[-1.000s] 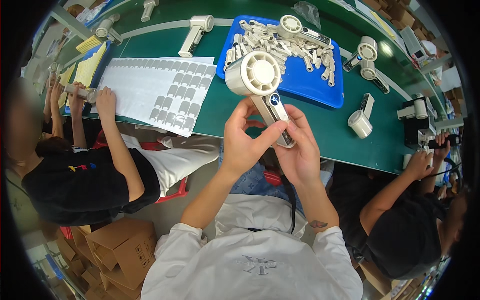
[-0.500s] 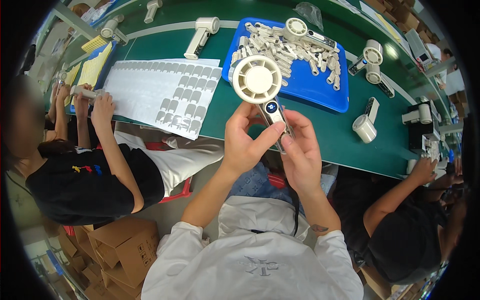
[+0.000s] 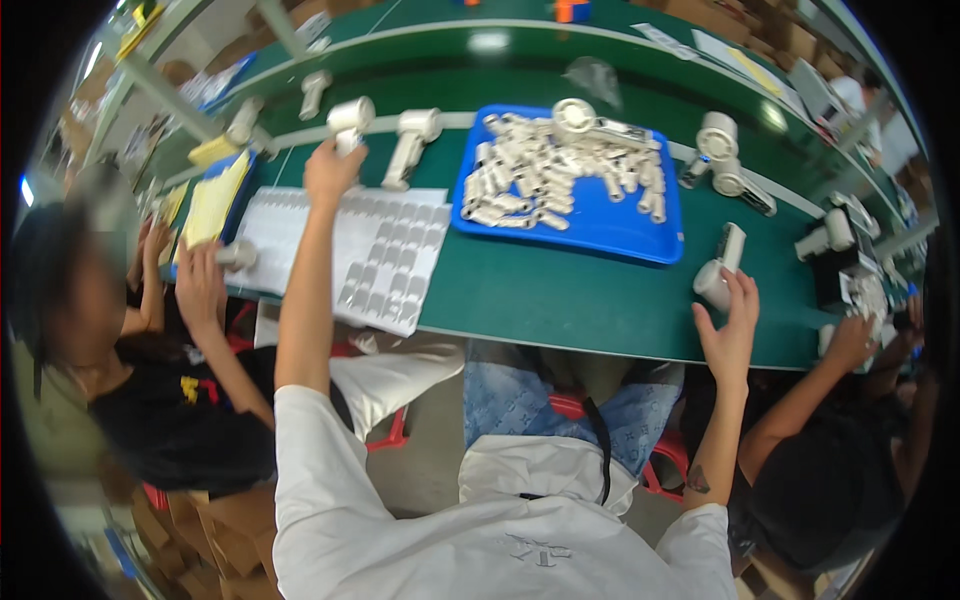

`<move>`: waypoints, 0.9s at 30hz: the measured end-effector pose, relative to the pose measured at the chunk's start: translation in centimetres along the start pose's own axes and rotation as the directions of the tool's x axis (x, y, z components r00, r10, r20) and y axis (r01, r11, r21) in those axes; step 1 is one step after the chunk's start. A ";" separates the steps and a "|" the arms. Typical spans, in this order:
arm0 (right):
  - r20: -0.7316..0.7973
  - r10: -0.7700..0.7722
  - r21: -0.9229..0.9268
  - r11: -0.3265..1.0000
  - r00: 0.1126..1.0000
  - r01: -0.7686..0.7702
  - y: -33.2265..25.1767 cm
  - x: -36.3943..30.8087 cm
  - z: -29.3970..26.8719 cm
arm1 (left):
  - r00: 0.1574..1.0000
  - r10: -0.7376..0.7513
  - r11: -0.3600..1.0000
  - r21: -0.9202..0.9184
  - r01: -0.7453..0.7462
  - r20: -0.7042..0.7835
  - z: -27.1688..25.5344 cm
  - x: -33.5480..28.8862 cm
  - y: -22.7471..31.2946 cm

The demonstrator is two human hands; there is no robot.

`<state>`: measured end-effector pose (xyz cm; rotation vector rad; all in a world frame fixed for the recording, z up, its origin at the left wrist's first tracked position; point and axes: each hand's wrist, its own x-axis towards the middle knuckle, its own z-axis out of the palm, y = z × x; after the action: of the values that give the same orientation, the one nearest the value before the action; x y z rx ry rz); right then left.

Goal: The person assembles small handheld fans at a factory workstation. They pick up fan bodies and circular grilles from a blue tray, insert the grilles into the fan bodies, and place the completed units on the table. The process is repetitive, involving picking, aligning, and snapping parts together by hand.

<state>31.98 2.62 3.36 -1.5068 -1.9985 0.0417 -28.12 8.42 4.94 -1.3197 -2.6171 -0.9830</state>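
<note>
My left hand is stretched far forward at the left, closed round a white handheld fan above the table's inner edge. Beside it on the table rests another white handheld fan. On the right, my right hand has its fingertips at a third handheld fan, which lies with its round head toward me. The thumb stands apart from the other fingers there. Between my hands, a blue tray carries many small whitish parts, with a handheld fan across its far rim.
Sheets with grey printed shapes lie at the left. More handheld fans stand at the far right. A clear plastic bag is behind the tray. Co-workers sit on both sides, one with a hand near the sheets.
My hands have parted from the fan they both held in front of me. The left has gone far left with a fan; the right has moved right to the lying fan.
</note>
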 end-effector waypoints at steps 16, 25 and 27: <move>0.111 -0.303 0.206 0.939 0.947 0.276 -7.6 2.4 -4.3 | 0.796 0.604 0.742 -0.342 -0.577 -0.032 3.3 -7.0 11.8; 0.277 -0.492 0.260 0.865 0.826 0.429 -14.1 2.5 6.3 | 0.447 0.832 0.554 -0.496 -0.668 0.328 12.7 -16.0 26.2; 0.172 -0.478 0.343 0.849 0.861 0.403 -12.8 1.8 5.4 | 0.472 0.807 0.588 -0.406 -0.700 0.355 13.6 -17.0 27.9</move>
<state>18.09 1.56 4.71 -0.8547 -2.3770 0.3408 6.39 16.15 3.18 -2.7723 -1.7034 -0.7909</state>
